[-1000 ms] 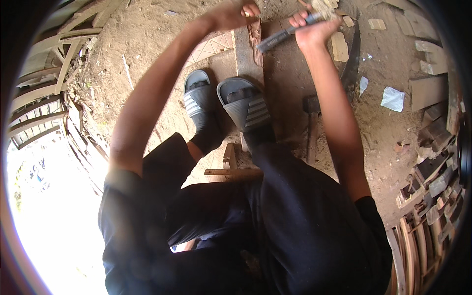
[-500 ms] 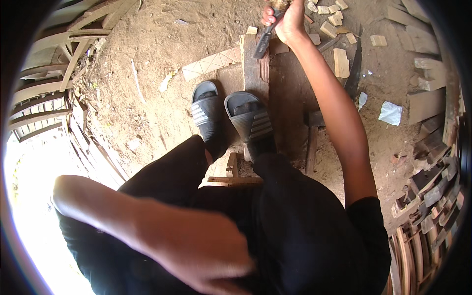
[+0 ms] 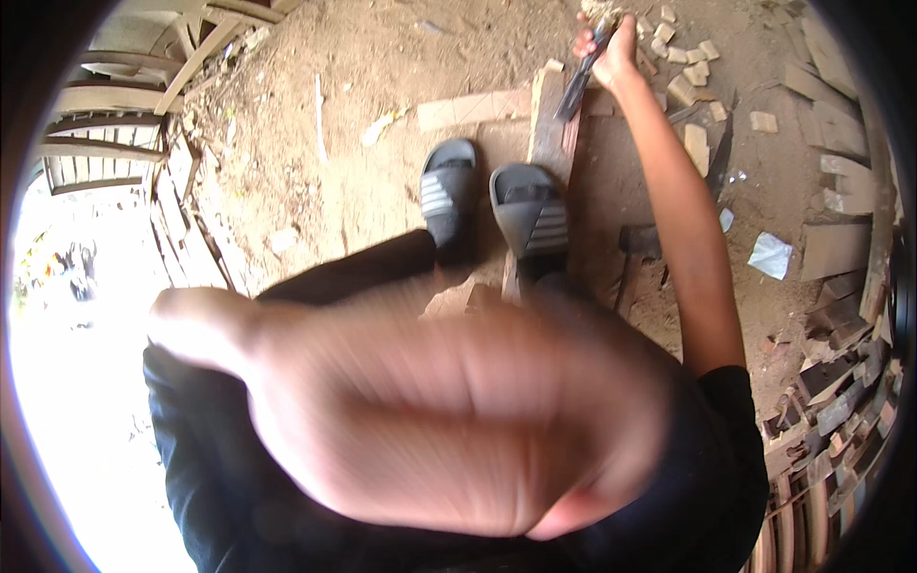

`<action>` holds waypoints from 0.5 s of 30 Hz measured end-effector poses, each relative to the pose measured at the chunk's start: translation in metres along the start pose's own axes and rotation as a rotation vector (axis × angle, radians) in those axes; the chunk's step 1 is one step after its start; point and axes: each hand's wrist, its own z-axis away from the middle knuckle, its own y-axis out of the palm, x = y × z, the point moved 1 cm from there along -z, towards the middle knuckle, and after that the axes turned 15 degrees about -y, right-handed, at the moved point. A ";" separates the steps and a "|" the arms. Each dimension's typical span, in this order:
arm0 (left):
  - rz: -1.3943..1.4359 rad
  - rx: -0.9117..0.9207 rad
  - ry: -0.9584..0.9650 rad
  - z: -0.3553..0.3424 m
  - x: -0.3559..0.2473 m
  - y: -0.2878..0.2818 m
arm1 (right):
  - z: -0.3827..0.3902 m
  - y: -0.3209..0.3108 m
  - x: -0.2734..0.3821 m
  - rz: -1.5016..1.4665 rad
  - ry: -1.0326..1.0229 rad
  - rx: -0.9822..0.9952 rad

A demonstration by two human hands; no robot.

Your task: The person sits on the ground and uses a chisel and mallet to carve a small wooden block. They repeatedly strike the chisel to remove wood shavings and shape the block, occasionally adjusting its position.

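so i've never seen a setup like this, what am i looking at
There's no machine: these are a person's own bare hands, seen from a head-worn camera looking down. Its fisheye lens bends straight edges. The right hand, at the top, holds a dark, narrow tool, perhaps a chisel, by a wooden board. The left hand is a large blur close to the lens; whether it holds anything is unclear. On the dirt ground lie small wood blocks and a hammer-like tool.
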 end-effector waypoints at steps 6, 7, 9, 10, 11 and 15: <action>-0.573 0.079 -0.099 -0.009 0.025 0.031 | 0.026 0.030 0.005 0.007 0.023 -0.065; -0.485 0.014 0.003 -0.013 0.026 0.034 | 0.032 0.046 0.007 0.030 0.020 -0.123; -0.222 -0.059 0.298 -0.025 0.031 0.034 | 0.023 0.029 0.009 -0.017 0.004 -0.117; -0.182 -0.218 0.499 -0.030 0.034 0.032 | 0.020 0.030 0.006 -0.017 0.013 -0.128; -0.160 -0.401 0.690 -0.033 0.039 0.030 | 0.020 0.028 0.001 -0.016 0.030 -0.146; -0.461 -0.850 0.906 -0.031 0.042 0.017 | -0.009 -0.051 0.015 -0.118 0.013 -0.013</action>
